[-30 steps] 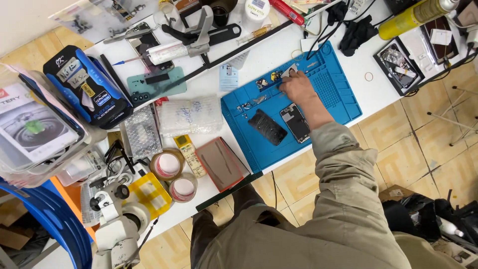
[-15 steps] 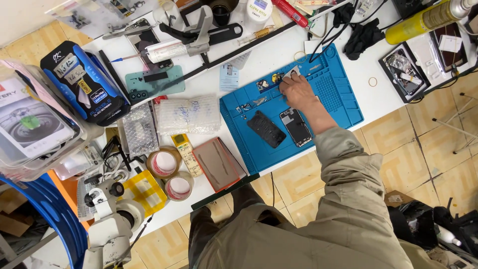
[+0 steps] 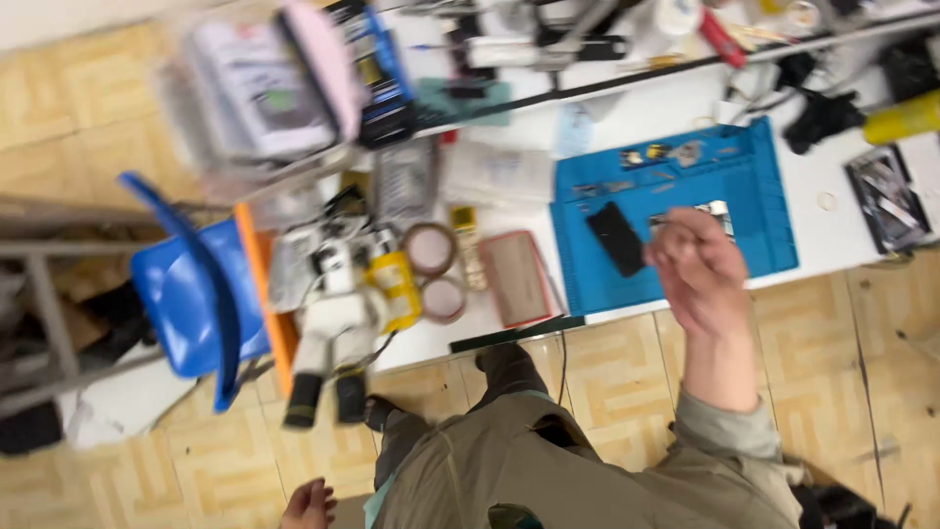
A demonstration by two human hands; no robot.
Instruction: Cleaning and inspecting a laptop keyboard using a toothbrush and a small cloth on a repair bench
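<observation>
- The right hand [image 3: 700, 269] is raised off the table, above the near edge of the blue mat [image 3: 764, 211], fingers loosely curled; the blur hides whether they pinch anything.
- The left hand [image 3: 308, 506] hangs low by the knee, fingers slack, holding nothing visible.
- The dark phone [image 3: 617, 238] lies flat on the mat, left of the right hand, not touched.
- Its long axis runs slantwise, from far-left to near-right.
- The opened phone [image 3: 715, 211] lies partly hidden behind the right hand, with small parts [image 3: 656, 155] along the mat's far edge; the work looks unfinished.
</observation>
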